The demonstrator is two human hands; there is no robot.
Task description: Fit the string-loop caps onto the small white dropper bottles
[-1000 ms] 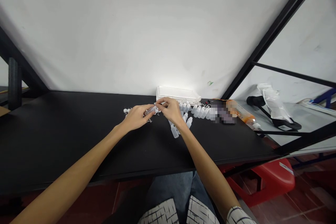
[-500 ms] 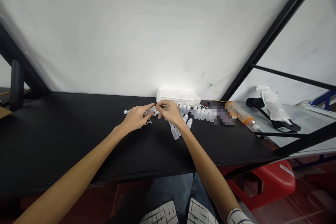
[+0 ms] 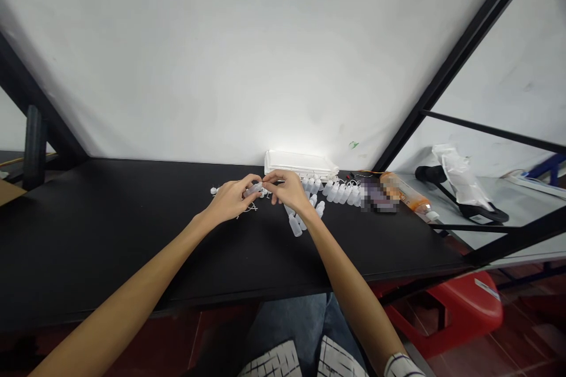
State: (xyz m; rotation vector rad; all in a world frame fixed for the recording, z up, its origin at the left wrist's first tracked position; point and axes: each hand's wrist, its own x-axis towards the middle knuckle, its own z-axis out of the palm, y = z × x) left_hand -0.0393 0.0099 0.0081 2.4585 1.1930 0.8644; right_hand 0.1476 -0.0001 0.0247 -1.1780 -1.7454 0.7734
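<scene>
My left hand point(image 3: 229, 199) is closed around a small translucent plastic bottle point(image 3: 253, 189), held almost level above the black table with its end pointing right. At that end, the thumb and fingertips of my right hand point(image 3: 285, 189) are pinched together; the small part between them is hidden. White caps point(image 3: 214, 191) and thin white strings point(image 3: 250, 208) lie on the table around my left hand. Beneath and beside my right wrist are several loose bottles of the same kind point(image 3: 295, 225). Farther right, capped bottles with string loops point(image 3: 342, 192) lie side by side in a row.
A stack of flat white packets point(image 3: 300, 162) rests against the wall behind my hands. To the right are a blurred dark object point(image 3: 382, 200) and a bottle with an orange label point(image 3: 409, 195). A black frame bar point(image 3: 442, 82) slants up at the right, with a red stool point(image 3: 469, 306) below.
My right fingertips have shifted slightly at the bottle's end, staying pinched. The left hand keeps its hold on the bottle. The whole view has moved a little.
</scene>
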